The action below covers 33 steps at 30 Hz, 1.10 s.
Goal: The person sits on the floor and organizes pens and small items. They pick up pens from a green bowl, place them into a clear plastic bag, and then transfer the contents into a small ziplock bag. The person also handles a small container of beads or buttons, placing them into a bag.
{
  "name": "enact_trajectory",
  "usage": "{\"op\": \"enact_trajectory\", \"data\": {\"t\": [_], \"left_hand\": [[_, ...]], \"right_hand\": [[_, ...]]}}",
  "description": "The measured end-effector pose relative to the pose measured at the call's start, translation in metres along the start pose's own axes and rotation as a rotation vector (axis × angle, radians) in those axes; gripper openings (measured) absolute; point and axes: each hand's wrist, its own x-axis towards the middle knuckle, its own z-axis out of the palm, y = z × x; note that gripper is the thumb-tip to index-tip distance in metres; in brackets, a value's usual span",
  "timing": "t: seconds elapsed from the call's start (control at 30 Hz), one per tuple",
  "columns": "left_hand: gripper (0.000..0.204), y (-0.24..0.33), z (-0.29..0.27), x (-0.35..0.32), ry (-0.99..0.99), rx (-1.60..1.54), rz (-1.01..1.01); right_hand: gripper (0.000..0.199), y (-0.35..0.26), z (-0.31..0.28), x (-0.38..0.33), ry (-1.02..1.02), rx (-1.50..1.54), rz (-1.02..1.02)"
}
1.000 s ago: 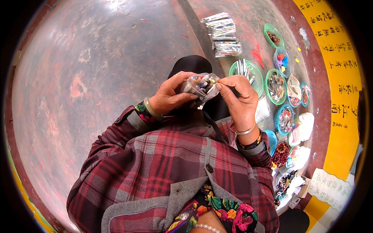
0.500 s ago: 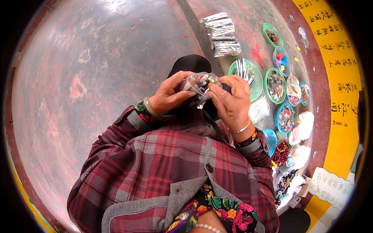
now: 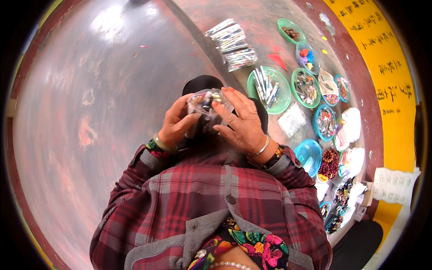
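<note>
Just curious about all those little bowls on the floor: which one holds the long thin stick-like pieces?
The large green bowl, closest to the right hand. It holds long silvery sticks; the other bowls hold small beads and bits.

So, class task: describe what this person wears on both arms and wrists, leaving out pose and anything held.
Both arms wear dark red plaid sleeves with grey lining and flowered cuffs beneath. The left hand has a pale bangle at its wrist; the right hand has a thin silver bangle.
</note>
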Motion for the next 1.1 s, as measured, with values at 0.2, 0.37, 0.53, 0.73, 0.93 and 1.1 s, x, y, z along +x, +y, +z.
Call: {"op": "enact_trajectory", "data": {"t": [0.2, 0.37, 0.53, 0.73, 0.93, 1.1], "left_hand": [[0.042, -0.007, -0.006, 0.013, 0.112, -0.202, 0.023], [0.039, 0.007, 0.016, 0.030, 0.132, -0.379, -0.005], [0.041, 0.007, 0.024, 0.037, 0.040, -0.368, 0.021], [0.066, 0.021, 0.021, 0.034, -0.147, -0.045, 0.044], [0.072, 0.030, 0.015, 0.037, -0.058, 0.154, 0.047], [0.061, 0.020, 0.003, 0.038, 0.009, 0.132, -0.036]], "right_hand": [[0.088, 0.028, 0.025, -0.014, -0.021, 0.988, 0.616], [0.063, 0.027, 0.034, -0.012, -0.206, 1.472, 0.735], [0.047, 0.025, 0.034, -0.012, -0.058, 1.489, 0.729], [0.046, 0.028, 0.048, -0.020, 0.021, 1.498, 0.682], [0.043, 0.031, 0.062, -0.017, -0.043, 1.447, 0.657], [0.040, 0.039, 0.075, -0.013, -0.099, 1.424, 0.711]]}}
